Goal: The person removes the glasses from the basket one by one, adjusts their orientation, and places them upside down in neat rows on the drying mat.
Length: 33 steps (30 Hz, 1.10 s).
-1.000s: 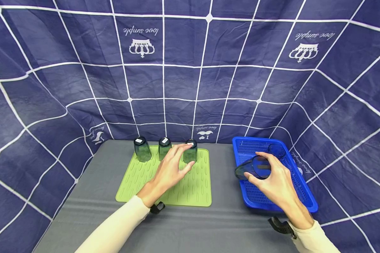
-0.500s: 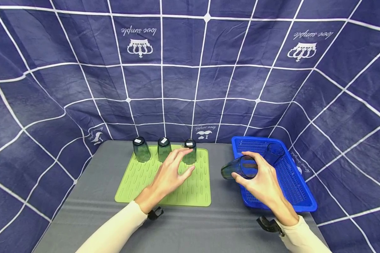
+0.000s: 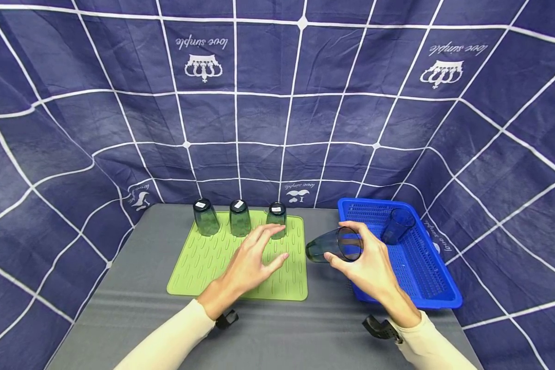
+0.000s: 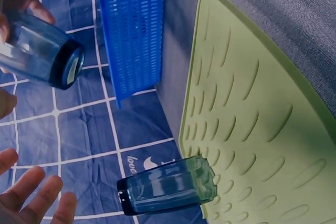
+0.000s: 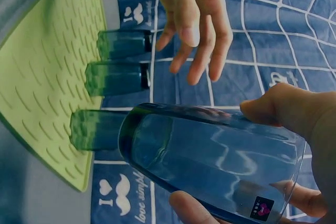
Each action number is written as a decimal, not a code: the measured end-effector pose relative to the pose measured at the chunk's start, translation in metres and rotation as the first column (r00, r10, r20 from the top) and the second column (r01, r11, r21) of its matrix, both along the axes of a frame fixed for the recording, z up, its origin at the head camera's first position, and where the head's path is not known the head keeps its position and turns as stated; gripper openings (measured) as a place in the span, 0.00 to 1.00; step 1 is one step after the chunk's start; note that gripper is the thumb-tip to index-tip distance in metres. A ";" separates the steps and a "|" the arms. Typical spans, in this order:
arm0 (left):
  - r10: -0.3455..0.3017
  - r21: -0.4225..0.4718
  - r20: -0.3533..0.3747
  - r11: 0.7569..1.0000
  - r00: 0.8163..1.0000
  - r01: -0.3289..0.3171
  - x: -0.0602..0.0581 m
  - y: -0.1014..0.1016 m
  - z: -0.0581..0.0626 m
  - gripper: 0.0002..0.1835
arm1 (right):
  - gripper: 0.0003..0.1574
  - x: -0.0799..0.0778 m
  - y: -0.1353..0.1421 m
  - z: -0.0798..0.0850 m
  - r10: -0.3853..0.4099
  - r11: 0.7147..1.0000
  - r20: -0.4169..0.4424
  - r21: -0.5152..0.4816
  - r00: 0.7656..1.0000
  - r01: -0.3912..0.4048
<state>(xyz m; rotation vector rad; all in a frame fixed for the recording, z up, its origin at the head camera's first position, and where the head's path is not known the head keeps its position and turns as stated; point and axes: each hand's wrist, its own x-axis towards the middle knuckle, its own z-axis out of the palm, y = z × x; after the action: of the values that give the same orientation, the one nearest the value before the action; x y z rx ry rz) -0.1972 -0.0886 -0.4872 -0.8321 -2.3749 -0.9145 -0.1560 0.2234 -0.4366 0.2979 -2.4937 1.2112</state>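
My right hand (image 3: 367, 264) grips a clear bluish drinking glass (image 3: 324, 246) near its rim, thumb on one side and fingers on the other. The glass is tilted on its side in the air between the green mat and the blue basket, its base toward the mat. My left hand (image 3: 247, 259) hovers over the green ridged mat (image 3: 203, 272), fingers spread with nothing between them. Three glasses stand upside down along the mat's back edge: a left one (image 3: 206, 218), a middle one (image 3: 240, 218) and a right one (image 3: 277, 213), the last partly behind my left fingertips.
The blue plastic basket (image 3: 425, 298) stands on the right of the grey table (image 3: 134, 257). Another glass (image 3: 398, 226) leans inside it at the back. A dark blue gridded cloth (image 3: 259, 118) hangs behind and along both sides.
My right hand has carried the glass leftward, out from over the basket toward the mat. My left hand has lowered slightly and stays over the mat.
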 end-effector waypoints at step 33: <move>-0.093 -0.011 0.041 0.996 0.995 0.093 0.017 0.001 -0.006 0.50 | 0.44 -0.001 -0.045 -0.014 0.220 0.904 0.110 -0.396 0.969 -0.160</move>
<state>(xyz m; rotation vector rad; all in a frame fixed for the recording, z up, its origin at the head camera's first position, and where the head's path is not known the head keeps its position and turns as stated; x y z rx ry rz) -0.1802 -0.0880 -0.4933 -0.9447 -2.3963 -0.9629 -0.1571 0.1785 -0.4506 0.3614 -2.3165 1.8332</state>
